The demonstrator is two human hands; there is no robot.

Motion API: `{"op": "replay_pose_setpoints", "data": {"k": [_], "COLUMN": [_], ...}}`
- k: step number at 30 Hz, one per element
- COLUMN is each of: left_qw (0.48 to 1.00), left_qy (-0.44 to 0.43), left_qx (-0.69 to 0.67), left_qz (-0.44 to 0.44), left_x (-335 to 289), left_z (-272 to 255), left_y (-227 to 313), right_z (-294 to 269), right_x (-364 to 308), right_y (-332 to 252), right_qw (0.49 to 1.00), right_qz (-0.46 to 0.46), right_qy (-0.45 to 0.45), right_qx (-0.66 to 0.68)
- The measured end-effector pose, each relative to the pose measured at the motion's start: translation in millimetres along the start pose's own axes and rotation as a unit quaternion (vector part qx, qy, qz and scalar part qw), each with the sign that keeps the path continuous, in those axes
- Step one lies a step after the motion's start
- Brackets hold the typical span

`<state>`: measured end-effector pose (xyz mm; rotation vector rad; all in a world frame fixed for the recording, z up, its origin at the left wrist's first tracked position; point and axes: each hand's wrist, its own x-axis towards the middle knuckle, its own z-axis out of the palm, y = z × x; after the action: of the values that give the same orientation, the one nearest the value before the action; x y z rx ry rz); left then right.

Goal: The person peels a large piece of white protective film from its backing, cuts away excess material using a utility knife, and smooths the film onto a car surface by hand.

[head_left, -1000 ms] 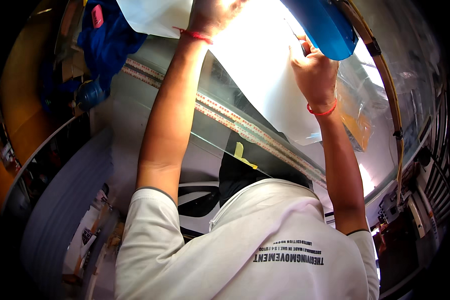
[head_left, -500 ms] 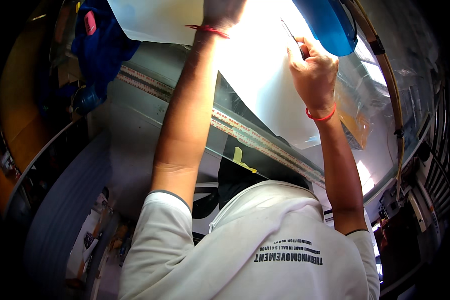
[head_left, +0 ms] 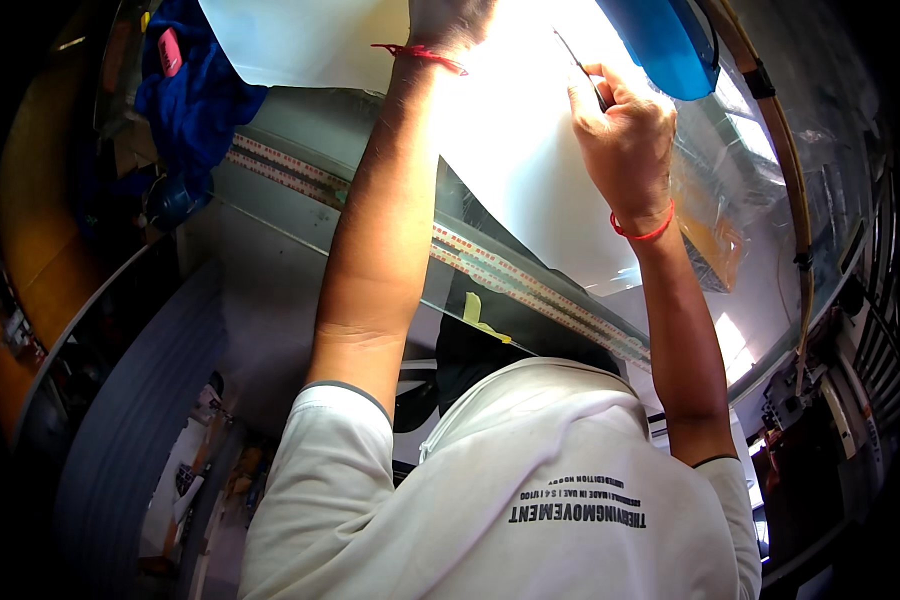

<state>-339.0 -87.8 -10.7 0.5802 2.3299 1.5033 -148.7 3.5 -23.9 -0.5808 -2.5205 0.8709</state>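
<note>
Spread over a glass tabletop (head_left: 290,115) is a large white sheet (head_left: 520,185), its upper part washed out by bright light. My left hand (head_left: 452,22) reaches over the sheet at the upper edge of the picture; its fingers are cut off or lost in glare. Farther right, my right hand (head_left: 625,130) is closed around a slim, dark, pointed tool (head_left: 576,60), whose exact kind I cannot make out. The tool slants up and to the left above the sheet. Whether its tip touches the paper I cannot tell.
Printed ruler-like strips (head_left: 510,280) run along the glass near my body, with yellow tape (head_left: 482,318) beside them. A blue cloth (head_left: 195,115) with a pink block (head_left: 170,52) lies left. Blue translucent plastic (head_left: 670,50), a brown curved strip (head_left: 788,165) and clear wrap (head_left: 715,235) are right.
The tool and my right hand have shifted slightly up and left. The sheet's left edge and the blue cloth sit a little farther left in the picture. My grip on the tool is the same.
</note>
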Motion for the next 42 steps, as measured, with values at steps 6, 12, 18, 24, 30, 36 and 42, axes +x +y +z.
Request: {"op": "replay_pose_setpoints", "data": {"k": [6, 12, 18, 24, 30, 36, 42], "left_qw": [0.997, 0.996, 0.997, 0.997, 0.998, 0.994, 0.996], "left_qy": [0.052, 0.072, 0.068, 0.071, 0.063, 0.091, 0.076], "left_qx": [-0.025, 0.002, 0.022, 0.025, -0.011, 0.025, 0.026], "left_qz": [0.053, 0.045, 0.024, 0.033, 0.02, 0.058, 0.028], "left_x": [-2.8, 3.0, 5.4, 2.7, -1.5, 3.4, 5.3], "left_z": [10.5, 16.4, 16.6, 15.1, 16.4, 15.3, 18.5], "left_y": [-8.5, -11.1, -10.5, -7.5, -0.9, -7.7, -11.7], "right_z": [-2.8, -5.0, -11.2, -17.4, -18.1, -15.8, -21.6], "right_x": [1.7, 0.7, -2.3, -6.2, -13.0, -17.2, -16.7], "right_y": [-7.2, -5.7, -6.3, -5.2, -7.0, -3.4, -4.6], "right_qw": [0.999, 0.999, 0.998, 0.997, 0.998, 0.997, 0.996], "right_qz": [0.025, 0.011, 0.036, 0.033, 0.038, -0.022, 0.032], "right_qy": [-0.019, -0.025, -0.05, -0.062, -0.056, -0.039, -0.065], "right_qx": [-0.018, -0.023, -0.019, -0.02, -0.013, -0.063, -0.051]}}
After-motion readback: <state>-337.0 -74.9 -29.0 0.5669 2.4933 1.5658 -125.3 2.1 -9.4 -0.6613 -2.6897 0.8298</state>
